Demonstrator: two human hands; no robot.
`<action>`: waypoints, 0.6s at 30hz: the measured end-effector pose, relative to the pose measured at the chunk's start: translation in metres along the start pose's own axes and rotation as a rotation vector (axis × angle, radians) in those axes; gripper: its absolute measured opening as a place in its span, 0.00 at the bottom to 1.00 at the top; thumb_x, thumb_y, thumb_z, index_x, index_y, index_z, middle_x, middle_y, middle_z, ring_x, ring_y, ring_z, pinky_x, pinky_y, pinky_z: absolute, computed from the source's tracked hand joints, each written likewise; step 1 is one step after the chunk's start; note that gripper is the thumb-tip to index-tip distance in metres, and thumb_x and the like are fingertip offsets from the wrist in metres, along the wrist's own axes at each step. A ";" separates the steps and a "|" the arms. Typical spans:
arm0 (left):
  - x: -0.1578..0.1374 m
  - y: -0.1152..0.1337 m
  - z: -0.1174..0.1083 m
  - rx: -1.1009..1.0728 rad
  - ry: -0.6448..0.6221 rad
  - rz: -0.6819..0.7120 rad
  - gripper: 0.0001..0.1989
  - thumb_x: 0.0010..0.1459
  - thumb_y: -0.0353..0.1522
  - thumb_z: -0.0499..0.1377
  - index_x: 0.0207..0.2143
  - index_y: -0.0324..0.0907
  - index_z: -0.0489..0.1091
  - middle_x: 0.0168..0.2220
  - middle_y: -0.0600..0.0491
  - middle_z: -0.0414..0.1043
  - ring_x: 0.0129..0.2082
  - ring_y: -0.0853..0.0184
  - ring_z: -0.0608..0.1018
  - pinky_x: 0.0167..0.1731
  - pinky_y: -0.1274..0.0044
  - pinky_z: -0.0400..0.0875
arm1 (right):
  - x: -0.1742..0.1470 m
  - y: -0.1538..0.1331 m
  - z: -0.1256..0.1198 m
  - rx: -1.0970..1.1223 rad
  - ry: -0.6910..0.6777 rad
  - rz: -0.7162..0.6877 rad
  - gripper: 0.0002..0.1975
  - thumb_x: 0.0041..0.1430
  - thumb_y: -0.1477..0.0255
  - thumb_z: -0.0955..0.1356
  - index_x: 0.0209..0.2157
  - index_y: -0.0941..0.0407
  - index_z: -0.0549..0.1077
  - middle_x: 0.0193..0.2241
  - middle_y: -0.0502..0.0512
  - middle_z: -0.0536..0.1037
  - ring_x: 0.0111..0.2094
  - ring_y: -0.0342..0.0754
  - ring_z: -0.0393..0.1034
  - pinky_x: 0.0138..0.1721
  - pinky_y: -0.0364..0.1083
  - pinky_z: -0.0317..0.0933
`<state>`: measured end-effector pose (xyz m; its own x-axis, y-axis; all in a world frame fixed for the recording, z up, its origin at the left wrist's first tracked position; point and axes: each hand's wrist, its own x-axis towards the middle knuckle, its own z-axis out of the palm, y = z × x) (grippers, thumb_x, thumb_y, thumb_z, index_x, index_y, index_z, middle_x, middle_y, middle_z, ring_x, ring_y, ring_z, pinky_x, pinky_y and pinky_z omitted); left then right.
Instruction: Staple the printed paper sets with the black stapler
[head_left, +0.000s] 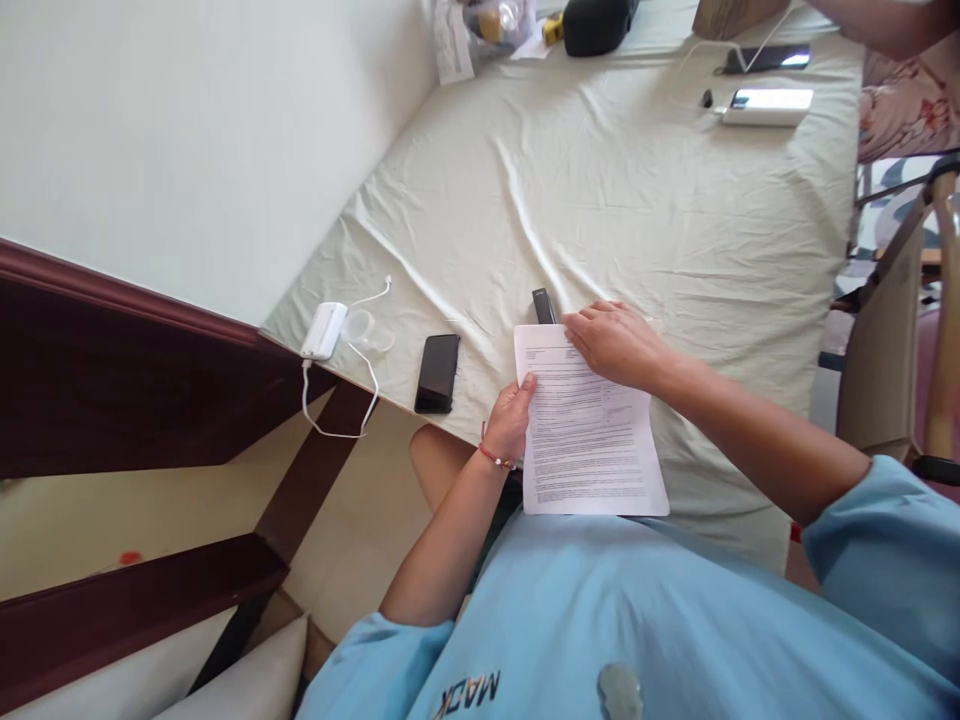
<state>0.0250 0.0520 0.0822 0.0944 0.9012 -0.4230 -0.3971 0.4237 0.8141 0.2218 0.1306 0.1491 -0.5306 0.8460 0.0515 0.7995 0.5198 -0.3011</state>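
My left hand (512,418) grips a white printed sheet (585,450) at its left edge, thumb on top and fingers behind. A red beaded bracelet circles that wrist. At the sheet's upper right edge, my right hand (616,343) lies palm down with its fingers close together, closed on the paper; its thumb is mostly hidden. The sheet is covered in small text and tilts between the table edge and my blue shirt. Just beyond its top edge sticks out a narrow black object (544,306), perhaps a stapler, partly covered by the paper. Left of the sheet lies a black phone (437,374).
A white charger (324,331) with a looping cable sits at the table's left corner by the wall. Farther back are a black case (598,25), a plastic bag (499,22), a white power bank (768,107) and a dark phone (768,58). Another person's arm (892,25) shows top right.
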 end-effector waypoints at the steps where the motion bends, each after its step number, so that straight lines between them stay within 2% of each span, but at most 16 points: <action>1: 0.002 -0.001 0.000 -0.010 0.015 -0.010 0.27 0.56 0.49 0.72 0.46 0.35 0.79 0.46 0.39 0.85 0.59 0.48 0.81 0.64 0.57 0.73 | 0.003 0.003 0.001 0.011 0.005 0.015 0.21 0.76 0.66 0.56 0.45 0.57 0.79 0.43 0.63 0.84 0.48 0.60 0.75 0.51 0.56 0.62; 4: 0.009 -0.001 0.001 -0.041 0.088 -0.088 0.21 0.60 0.43 0.70 0.45 0.34 0.78 0.44 0.39 0.86 0.56 0.49 0.84 0.62 0.57 0.75 | 0.019 0.018 0.008 0.101 -0.025 0.080 0.19 0.75 0.65 0.60 0.40 0.55 0.81 0.37 0.59 0.84 0.43 0.55 0.75 0.42 0.50 0.62; 8: 0.016 -0.002 0.001 -0.062 0.222 -0.224 0.12 0.64 0.35 0.67 0.44 0.34 0.77 0.39 0.40 0.86 0.49 0.51 0.86 0.58 0.58 0.79 | 0.046 0.034 0.015 0.246 -0.320 0.177 0.13 0.68 0.72 0.65 0.34 0.54 0.81 0.37 0.55 0.83 0.38 0.51 0.74 0.37 0.46 0.61; 11: 0.011 -0.007 -0.002 -0.079 0.258 -0.245 0.14 0.63 0.33 0.68 0.47 0.34 0.77 0.39 0.41 0.86 0.47 0.52 0.87 0.55 0.60 0.81 | 0.061 0.036 0.019 0.311 -0.460 0.214 0.11 0.66 0.72 0.66 0.36 0.55 0.82 0.39 0.56 0.83 0.40 0.51 0.75 0.37 0.46 0.62; 15: -0.006 -0.017 -0.011 -0.067 0.250 -0.271 0.16 0.63 0.34 0.68 0.50 0.34 0.77 0.40 0.41 0.86 0.45 0.53 0.87 0.54 0.59 0.82 | 0.069 0.029 0.025 0.260 -0.518 0.241 0.11 0.64 0.71 0.68 0.41 0.54 0.84 0.42 0.58 0.84 0.42 0.53 0.77 0.40 0.47 0.65; 18: -0.016 -0.024 -0.018 -0.035 0.272 -0.302 0.10 0.64 0.31 0.66 0.46 0.34 0.78 0.38 0.41 0.86 0.42 0.54 0.88 0.53 0.60 0.82 | 0.070 0.023 0.033 0.219 -0.500 0.260 0.12 0.63 0.70 0.69 0.42 0.55 0.85 0.42 0.61 0.84 0.45 0.57 0.78 0.44 0.49 0.66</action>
<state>0.0169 0.0258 0.0623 -0.0312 0.6776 -0.7348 -0.4202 0.6581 0.6247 0.1938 0.1980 0.1147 -0.4360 0.7560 -0.4883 0.8724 0.2218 -0.4356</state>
